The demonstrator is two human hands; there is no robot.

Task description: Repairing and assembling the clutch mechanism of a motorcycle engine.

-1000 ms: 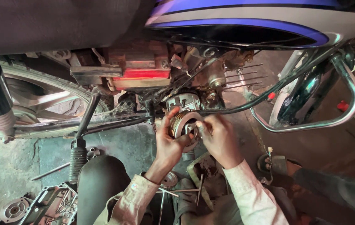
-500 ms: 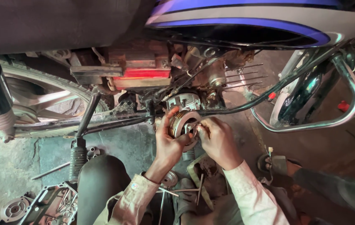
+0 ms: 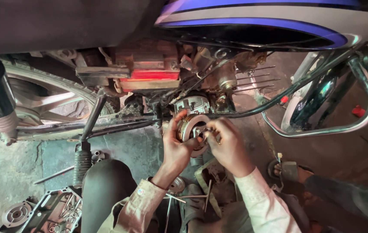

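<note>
A round metal clutch assembly (image 3: 191, 126) with stacked plates sits at the middle of the head view, just below the motorcycle's open engine (image 3: 195, 103). My left hand (image 3: 176, 149) grips its left edge, thumb up along the rim. My right hand (image 3: 226, 144) pinches at the front face of the clutch assembly with its fingertips; whatever small part it pinches is hidden. Both hands touch the assembly.
The motorcycle's black frame tube (image 3: 119, 123), rear wheel (image 3: 50, 101) and chrome crash guard (image 3: 356, 116) surround the work spot. An engine cover (image 3: 56, 211) with loose parts and several tools (image 3: 179, 198) lie on the concrete floor. Another person's sandalled foot (image 3: 289, 170) rests at right.
Both hands stay on the clutch assembly; my right fingers have shifted slightly on its face. Nothing else has moved.
</note>
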